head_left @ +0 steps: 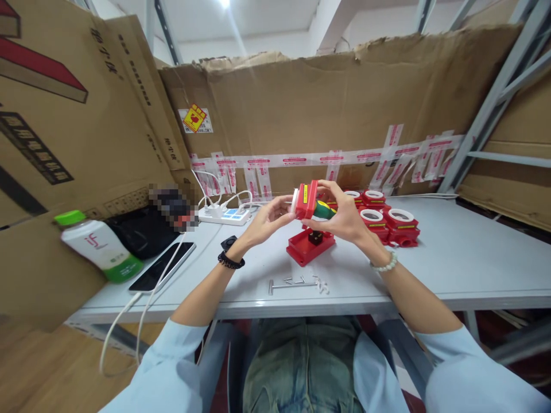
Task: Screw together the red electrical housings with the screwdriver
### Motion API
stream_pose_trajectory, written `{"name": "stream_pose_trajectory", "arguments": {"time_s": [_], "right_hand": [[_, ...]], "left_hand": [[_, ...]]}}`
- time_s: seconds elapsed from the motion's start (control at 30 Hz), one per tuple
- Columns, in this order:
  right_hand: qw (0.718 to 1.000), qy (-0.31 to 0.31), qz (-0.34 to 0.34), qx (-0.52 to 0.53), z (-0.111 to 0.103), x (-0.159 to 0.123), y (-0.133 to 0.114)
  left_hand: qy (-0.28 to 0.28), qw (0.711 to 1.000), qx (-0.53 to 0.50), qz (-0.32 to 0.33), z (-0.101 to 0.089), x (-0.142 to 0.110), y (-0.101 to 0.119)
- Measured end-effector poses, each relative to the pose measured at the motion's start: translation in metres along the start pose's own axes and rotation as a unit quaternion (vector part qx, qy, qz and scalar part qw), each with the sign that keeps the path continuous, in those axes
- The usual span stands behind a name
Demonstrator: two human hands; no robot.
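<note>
Left hand (272, 217): at the centre now, thumb and fingertips closing lightly on the white ring (295, 201) at the left end of the red housing.
Right hand (342, 213): just right of centre, grasping the boxy red plastic housing (305, 203) with curved fingers and thumb; a rounded green piece with yellow and black parts (323, 210) right there against the palm, full shape hidden.
Red housing: up in the air between both hands, tilted, yellow label towards the camera, right above the open base.
Open base: a red, rectangular plastic tray (307, 250) down on the grey-white table (456, 246), a black block (315, 237) inside.
Lower centre, near the table edge: a silver T-shaped metal tool (293, 285), small silver screws (297, 280) just above, little white pieces (322, 285) around the right end.
Right of centre: a cluster of red housings with white rings (402, 226), close together, partly behind the right hand.
Left side: a white power strip (224, 214) with plugs in; a dark-screened phone (162, 268) flat on the table; a white-and-green bottle with a bright green cap (101, 246), leaning beside a black pouch (135, 229).
Background: brown cardboard (301, 109) with red-and-white tape, right across the frame.
</note>
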State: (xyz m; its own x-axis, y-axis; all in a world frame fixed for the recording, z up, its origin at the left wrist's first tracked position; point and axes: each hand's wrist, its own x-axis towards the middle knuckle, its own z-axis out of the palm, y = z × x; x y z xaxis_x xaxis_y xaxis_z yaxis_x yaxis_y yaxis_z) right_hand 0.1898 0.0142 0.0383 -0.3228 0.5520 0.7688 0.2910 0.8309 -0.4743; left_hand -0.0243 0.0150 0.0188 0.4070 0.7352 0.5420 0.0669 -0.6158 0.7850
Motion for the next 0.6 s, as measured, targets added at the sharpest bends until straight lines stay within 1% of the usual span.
{"name": "stream_pose_trajectory", "arguments": {"time_s": [0.07,0.13,0.2,0.23,0.27,0.33,0.37,0.47,0.53,0.6], "right_hand": [[1.0,-0.005,0.0,0.001,-0.0004,-0.0003,0.0006],[1.0,-0.006,-0.002,-0.003,0.0005,-0.0008,0.001],[1.0,-0.01,-0.007,-0.005,0.0023,-0.0012,0.0013],[1.0,-0.013,-0.008,-0.004,0.0031,-0.0013,0.0015],[1.0,-0.013,-0.007,-0.001,0.0036,-0.0012,0.0018],[1.0,-0.008,-0.001,0.008,0.0041,-0.0007,0.0029],[1.0,-0.001,0.0,0.014,0.004,-0.0004,0.0038],[1.0,0.011,-0.006,0.026,0.0038,0.0004,0.0067],[1.0,0.004,-0.01,0.025,0.0043,0.0002,0.0081],[1.0,-0.004,-0.017,0.015,0.0054,-0.0004,0.008]], "left_hand": [[0.013,1.0,0.022,-0.015,0.0008,0.0004,-0.002],[0.043,0.997,0.061,-0.017,0.0023,0.0005,-0.0023],[0.074,0.994,0.081,-0.001,0.0038,0.0004,-0.0008],[0.081,0.994,0.075,0.015,0.0042,0.0002,0.0004],[0.078,0.994,0.061,0.034,0.0042,0.0001,0.0016],[0.048,0.996,0.025,0.067,0.0032,-0.0002,0.004],[0.032,0.997,0.012,0.073,0.0023,-0.0003,0.0048],[0.015,0.999,-0.007,0.048,0.0002,-0.0001,0.0055],[0.025,0.999,-0.014,0.02,0.0004,0.0006,0.0046],[0.048,0.999,-0.011,-0.002,0.0022,0.0017,0.003]]}}
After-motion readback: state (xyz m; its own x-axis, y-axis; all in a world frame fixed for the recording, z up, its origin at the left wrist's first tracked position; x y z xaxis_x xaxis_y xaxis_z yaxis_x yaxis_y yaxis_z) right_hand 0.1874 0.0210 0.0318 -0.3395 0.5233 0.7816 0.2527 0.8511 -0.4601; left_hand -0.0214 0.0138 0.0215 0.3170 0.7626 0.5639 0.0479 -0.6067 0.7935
